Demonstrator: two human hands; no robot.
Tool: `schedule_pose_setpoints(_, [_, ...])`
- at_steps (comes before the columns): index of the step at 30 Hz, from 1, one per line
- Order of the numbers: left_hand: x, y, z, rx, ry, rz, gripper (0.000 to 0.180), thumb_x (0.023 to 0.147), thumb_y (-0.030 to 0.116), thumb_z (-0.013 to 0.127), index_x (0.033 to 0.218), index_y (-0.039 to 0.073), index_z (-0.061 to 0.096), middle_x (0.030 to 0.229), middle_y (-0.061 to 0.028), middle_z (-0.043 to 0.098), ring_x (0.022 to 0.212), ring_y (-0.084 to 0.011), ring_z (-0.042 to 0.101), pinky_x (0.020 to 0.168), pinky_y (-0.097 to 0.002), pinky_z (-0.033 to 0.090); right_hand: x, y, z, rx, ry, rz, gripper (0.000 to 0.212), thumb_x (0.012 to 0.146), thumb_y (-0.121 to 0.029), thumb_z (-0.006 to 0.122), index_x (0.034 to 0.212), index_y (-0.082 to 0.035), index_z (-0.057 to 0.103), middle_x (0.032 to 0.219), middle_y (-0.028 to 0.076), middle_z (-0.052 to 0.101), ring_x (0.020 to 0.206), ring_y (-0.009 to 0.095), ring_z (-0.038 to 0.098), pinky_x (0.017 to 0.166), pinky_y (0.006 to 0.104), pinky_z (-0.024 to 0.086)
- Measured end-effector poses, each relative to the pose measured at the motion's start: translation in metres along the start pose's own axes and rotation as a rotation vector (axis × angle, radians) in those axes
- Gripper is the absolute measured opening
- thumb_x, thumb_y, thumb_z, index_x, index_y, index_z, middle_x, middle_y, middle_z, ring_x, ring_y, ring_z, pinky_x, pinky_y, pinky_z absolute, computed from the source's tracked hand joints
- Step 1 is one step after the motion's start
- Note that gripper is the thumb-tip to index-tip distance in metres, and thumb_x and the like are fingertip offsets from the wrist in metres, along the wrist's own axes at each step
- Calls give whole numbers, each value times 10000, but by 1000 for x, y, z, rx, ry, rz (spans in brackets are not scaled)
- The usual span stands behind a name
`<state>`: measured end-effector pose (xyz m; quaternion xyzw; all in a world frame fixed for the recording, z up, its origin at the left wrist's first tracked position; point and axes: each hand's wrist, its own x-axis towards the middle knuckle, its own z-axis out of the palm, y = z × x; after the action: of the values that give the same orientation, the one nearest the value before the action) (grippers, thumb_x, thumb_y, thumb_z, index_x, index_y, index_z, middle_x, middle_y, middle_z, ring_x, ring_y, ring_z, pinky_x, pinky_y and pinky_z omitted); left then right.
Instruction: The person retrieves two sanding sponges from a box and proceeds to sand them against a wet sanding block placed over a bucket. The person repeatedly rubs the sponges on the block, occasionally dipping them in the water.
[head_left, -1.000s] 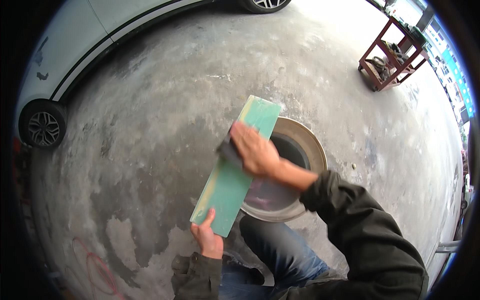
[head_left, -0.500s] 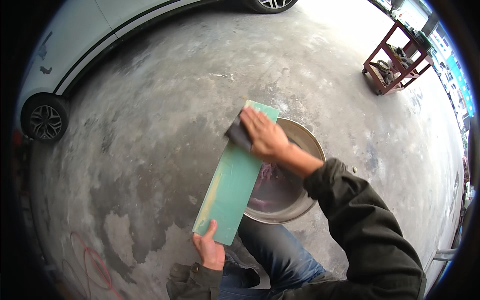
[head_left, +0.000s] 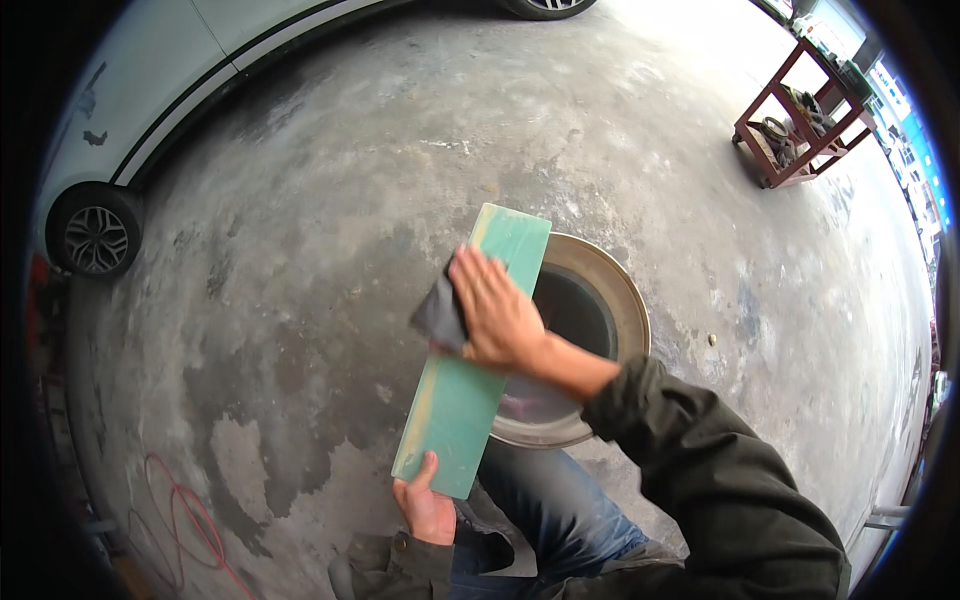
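Note:
A long pale-green board (head_left: 462, 420) with a yellowish strip along its left edge slants up in front of me. My left hand (head_left: 427, 508) grips its near end, thumb on top and fingers underneath. Across the board's middle lies my right hand (head_left: 497, 315), pressing a dark grey sheet of sandpaper (head_left: 440, 313) onto the surface. Its fingers are nearly straight, and part of the sheet sticks out past the board's left edge. Beneath the board's right side stands a round metal basin (head_left: 634, 300) with dark, cloudy water; the board and my right forearm partly cover it.
Grey, stained concrete floor (head_left: 300, 250) surrounds me. A white car (head_left: 150, 90) with scuffed paint stands at the far left. A dark red tool cart (head_left: 778, 140) is at the far right. A red hose (head_left: 200, 520) curls at the near left.
My right hand and the sandpaper have slid down the board, toward me and a little left. The board has tilted slightly; my left hand keeps its grip at the near end.

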<state>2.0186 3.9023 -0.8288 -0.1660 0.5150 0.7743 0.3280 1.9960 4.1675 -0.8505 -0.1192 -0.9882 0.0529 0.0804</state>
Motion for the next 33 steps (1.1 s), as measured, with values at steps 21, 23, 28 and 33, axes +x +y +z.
schedule_pose_setpoints(21, [0,7,-10,28,50,75,398,932,-12,630,1321,-50,555,1286,-137,619,1143,-236,608,966,-372,491,-18,40,-7,-39,84,-296,682,896,-220,471,1484,102,342,1574,272,323,1477,376,318,1211,464,272])
schedule_pose_setpoints(23, [-1,6,-5,44,18,68,393,931,-17,628,1316,-52,559,1285,-136,619,1142,-234,608,966,-371,492,3,73,-40,185,-12,22,680,899,-223,494,1480,100,349,1581,258,322,1468,350,346,1198,459,308])
schedule_pose_setpoints(28, [4,1,-14,49,51,93,369,962,-9,584,1325,-65,546,1295,-152,610,1157,-251,609,970,-387,506,-8,39,-1,-189,-29,-128,683,896,-179,382,1514,100,294,1601,250,285,1511,352,247,1249,426,211])
schedule_pose_setpoints(33, [2,-2,-6,11,29,59,384,928,-27,626,1306,-52,566,1272,-128,627,1142,-235,608,976,-369,484,30,87,-24,1,91,3,676,890,-274,484,1452,91,396,1547,265,379,1480,371,315,1195,465,286])
